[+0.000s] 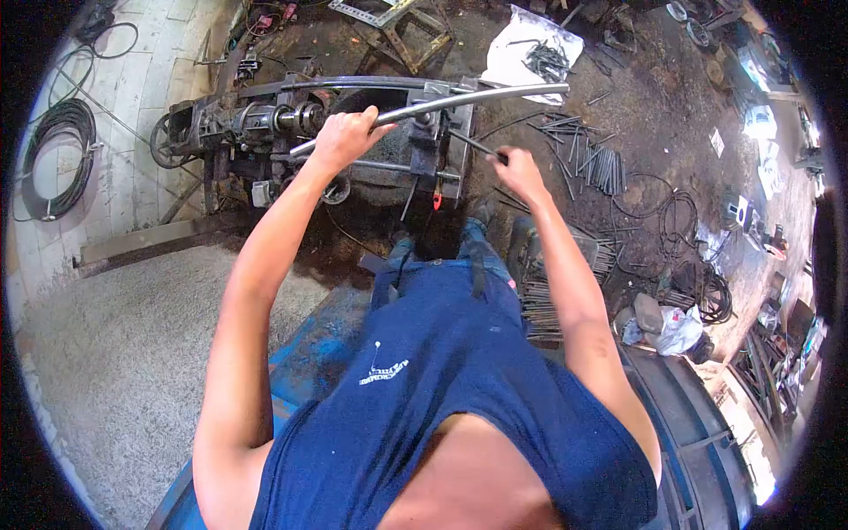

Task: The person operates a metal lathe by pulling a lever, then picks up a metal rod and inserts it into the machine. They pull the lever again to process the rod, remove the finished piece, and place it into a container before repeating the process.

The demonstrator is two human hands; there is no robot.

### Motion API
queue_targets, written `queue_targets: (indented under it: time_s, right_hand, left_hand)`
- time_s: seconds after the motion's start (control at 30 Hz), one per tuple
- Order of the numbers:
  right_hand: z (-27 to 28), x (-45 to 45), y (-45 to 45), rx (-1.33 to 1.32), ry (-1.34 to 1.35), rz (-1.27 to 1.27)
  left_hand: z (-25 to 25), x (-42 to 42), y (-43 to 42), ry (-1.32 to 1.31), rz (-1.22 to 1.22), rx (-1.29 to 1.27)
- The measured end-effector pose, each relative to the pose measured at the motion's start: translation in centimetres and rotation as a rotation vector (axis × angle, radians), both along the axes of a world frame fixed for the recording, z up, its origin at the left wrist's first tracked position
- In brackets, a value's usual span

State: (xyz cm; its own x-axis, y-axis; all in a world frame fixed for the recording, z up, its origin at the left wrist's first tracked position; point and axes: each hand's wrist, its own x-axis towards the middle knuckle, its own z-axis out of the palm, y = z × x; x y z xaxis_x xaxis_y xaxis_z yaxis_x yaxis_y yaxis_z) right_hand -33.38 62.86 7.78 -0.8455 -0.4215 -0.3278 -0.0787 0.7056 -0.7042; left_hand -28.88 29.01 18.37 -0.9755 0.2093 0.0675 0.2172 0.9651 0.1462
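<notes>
A long grey metal rod (pixel 495 94), slightly curved in this view, lies across the metal machine (pixel 427 132) in front of me. My left hand (pixel 346 140) is closed round the rod near its left end, with the thumb sticking out. My right hand (pixel 522 174) is closed on the end of a dark lever bar (pixel 470 141) that slants from the machine's clamp block. Some of its fingers are hidden from above. A red-handled tool (pixel 437 200) hangs at the machine's near side.
Cut rods (pixel 604 170) lie in a pile on the dirty floor at right, with more bars (pixel 543 305) beside my leg. Behind are a white sheet (pixel 521 44) with dark pieces and a metal stand (pixel 411 40). Coiled cable (pixel 60 146) hangs at left; gravel (pixel 132 353) lies below.
</notes>
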Motion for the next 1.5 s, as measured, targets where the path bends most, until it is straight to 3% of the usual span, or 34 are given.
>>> queue_targets:
  time_s: [0.27, 0.37, 0.43, 0.5, 0.57, 0.63, 0.67, 0.7, 0.83, 0.97, 1.07, 1.3, 1.37, 1.43, 1.5]
  right_hand:
    - [-1.6, -2.0, -2.1, 0.063, 0.026, 0.1]
    - [-6.4, -2.6, -2.7, -0.008, 0.174, 0.141]
    - [-4.5, -3.0, -3.8, -0.021, 0.202, 0.174]
    - [-3.6, -2.8, -5.2, -0.027, 0.222, 0.212]
    - [-4.8, -3.3, -6.9, -0.056, 0.258, 0.145]
    - [-5.6, -3.3, -8.4, -0.022, 0.289, 0.092]
    - [-5.3, -3.1, -9.1, -0.03, 0.265, 0.06]
    - [-5.1, -2.9, -9.6, -0.037, 0.242, 0.029]
    - [-6.7, -2.7, -10.9, -0.048, 0.384, 0.021]
    - [-6.2, -2.1, -12.0, -0.066, 0.317, -0.097]
    - [-5.1, -2.1, -12.7, -0.072, 0.302, -0.135]
    - [-5.8, -1.8, -12.4, -0.169, 0.305, -0.127]
    - [-5.2, -1.6, -11.9, -0.123, 0.329, -0.102]
    - [-4.8, -1.5, -11.1, 0.04, 0.523, -0.108]
    - [-4.9, -1.5, -9.9, 0.097, 0.493, -0.137]
  left_hand:
    - [0.1, 0.1, 0.0, 0.002, 0.006, 0.011]
    - [1.1, 0.5, 0.8, -0.076, 0.077, 0.032]
    - [2.0, 0.9, 1.1, 0.473, -0.125, 0.114]
    - [0.7, 3.5, 1.6, 0.477, -0.111, 0.242]
    - [-1.6, 6.8, 2.6, 0.233, 0.109, 0.585]
    - [-7.2, 8.9, 3.0, 0.136, 0.428, 0.709]
    - [-9.4, 9.2, 3.1, -0.11, 0.662, 0.963]
    - [-14.9, 9.4, 2.1, -0.285, 0.781, 1.142]
    - [-19.6, 5.4, 2.4, -0.382, 1.001, 1.492]
    - [-18.2, 1.6, 4.1, -0.418, 1.039, 2.008]
    - [-17.1, 0.6, 4.8, -0.393, 1.102, 2.126]
    - [-22.2, 0.0, 5.6, -0.402, 1.014, 2.266]
    - [-20.0, 0.1, 5.6, -0.383, 1.118, 2.206]
    - [-20.1, 0.0, 5.8, -0.382, 1.097, 2.224]
    - [-20.4, -0.1, 5.9, -0.302, 1.1, 2.249]
